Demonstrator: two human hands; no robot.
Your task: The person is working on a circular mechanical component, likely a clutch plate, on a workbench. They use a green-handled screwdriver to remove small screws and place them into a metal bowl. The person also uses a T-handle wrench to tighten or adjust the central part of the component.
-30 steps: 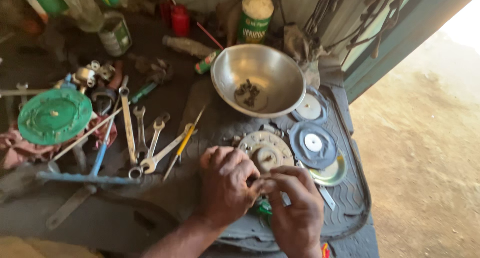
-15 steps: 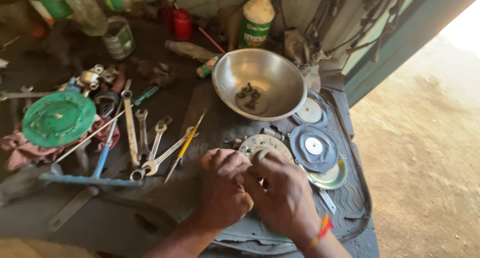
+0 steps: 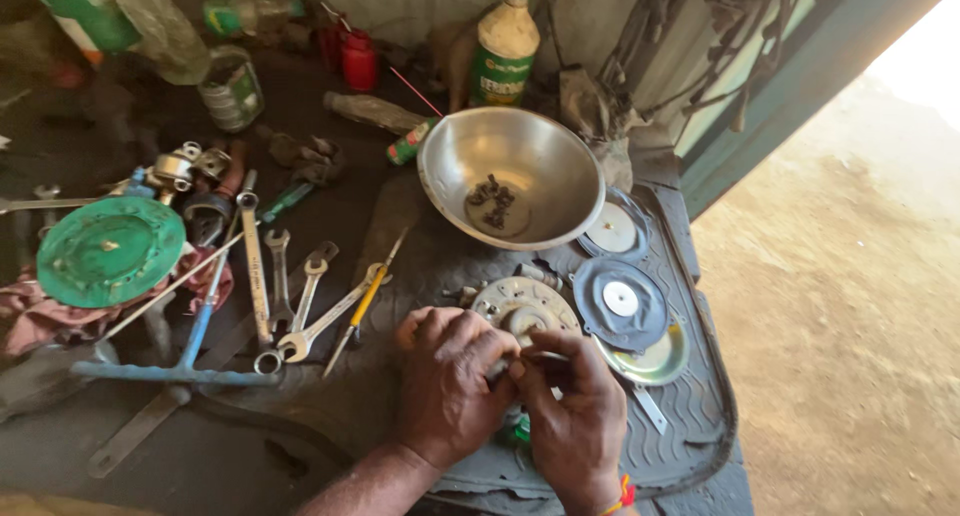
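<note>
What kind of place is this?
Probably a repair workshop. Spanners lie on a grimy bench, a steel bowl holds small dark metal parts, and both hands work on something small beside a round metal plate.

Both forearms are bare, with no sleeves in view. The left hand (image 3: 450, 386) wears nothing. The right hand (image 3: 575, 416) has a thin red-and-orange thread band (image 3: 624, 495) around its wrist.

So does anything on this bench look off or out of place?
Nothing looks broken or spilled. The spanners lie loosely fanned beside the yellow-handled screwdriver, and small dark parts sit in the steel bowl. Both hands are bunched together over the mat.
</note>
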